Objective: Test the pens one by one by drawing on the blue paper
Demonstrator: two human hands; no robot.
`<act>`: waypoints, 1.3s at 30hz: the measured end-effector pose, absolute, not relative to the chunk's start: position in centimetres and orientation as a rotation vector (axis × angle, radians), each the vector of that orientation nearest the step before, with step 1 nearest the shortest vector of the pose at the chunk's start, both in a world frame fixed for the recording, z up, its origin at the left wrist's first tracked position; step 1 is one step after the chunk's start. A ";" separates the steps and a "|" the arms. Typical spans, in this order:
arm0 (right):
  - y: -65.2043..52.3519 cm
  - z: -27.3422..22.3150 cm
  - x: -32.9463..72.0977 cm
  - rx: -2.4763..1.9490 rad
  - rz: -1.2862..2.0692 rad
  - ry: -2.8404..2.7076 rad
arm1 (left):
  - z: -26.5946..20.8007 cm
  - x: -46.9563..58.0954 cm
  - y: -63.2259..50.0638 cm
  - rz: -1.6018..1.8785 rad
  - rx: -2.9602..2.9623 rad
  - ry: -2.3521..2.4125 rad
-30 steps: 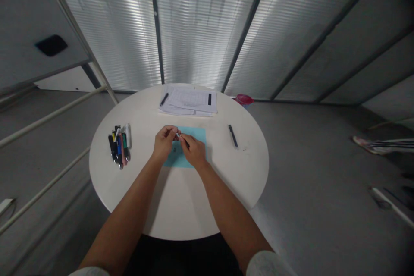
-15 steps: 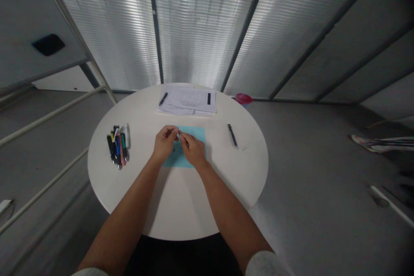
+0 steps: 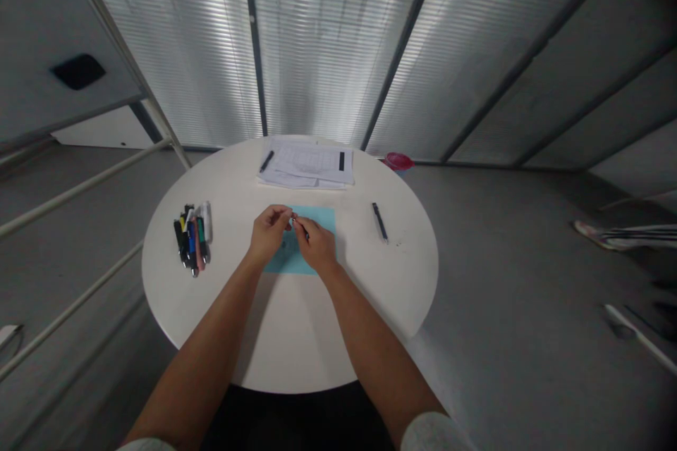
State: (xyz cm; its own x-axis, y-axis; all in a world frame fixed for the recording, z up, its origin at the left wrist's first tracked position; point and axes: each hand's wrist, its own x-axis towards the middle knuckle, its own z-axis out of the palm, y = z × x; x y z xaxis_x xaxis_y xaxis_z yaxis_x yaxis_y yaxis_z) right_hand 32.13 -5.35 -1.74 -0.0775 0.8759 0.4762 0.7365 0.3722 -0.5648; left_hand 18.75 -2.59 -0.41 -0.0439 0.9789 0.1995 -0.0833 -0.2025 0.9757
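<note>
Grey sleeves at the bottom corners give way to two bare forearms reaching over a round white surface, with dark clothing below its near edge. Near the middle, above a light blue sheet, the left hand and right hand come together at the fingertips. Both are closed to a narrow pinch on a small item between them, mostly hidden and too small to identify. Faint dark marks or bits show on the sheet; I cannot tell which. To the left of the hands lies a bunch of pens, among them black, blue, pink, green and white ones. To the right, apart from the sheet, lies a single dark pen, with tiny dark specks near its lower end. Beyond the sheet rests a loose stack of printed papers, a black pen on its left side. Past the far edge are a pinkish-red container and tall panels with pale slatted blinds.
</note>
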 end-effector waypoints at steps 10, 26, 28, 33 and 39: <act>-5.3 -1.7 32.1 -1.397 0.221 -1.781 | -0.2 18.7 -2.7 1.336 1.172 1.027; -5.4 -1.4 32.3 -1.385 0.239 -1.784 | -0.6 18.7 -2.5 1.313 1.156 0.979; -5.3 -1.4 32.3 -1.401 0.234 -1.783 | -0.5 18.8 -2.6 1.298 1.179 1.001; -5.3 -1.5 32.3 -1.390 0.226 -1.781 | -0.6 18.8 -2.6 1.315 1.152 1.000; -5.3 -1.5 32.4 -1.400 0.241 -1.769 | -0.4 18.8 -2.6 1.332 1.098 0.994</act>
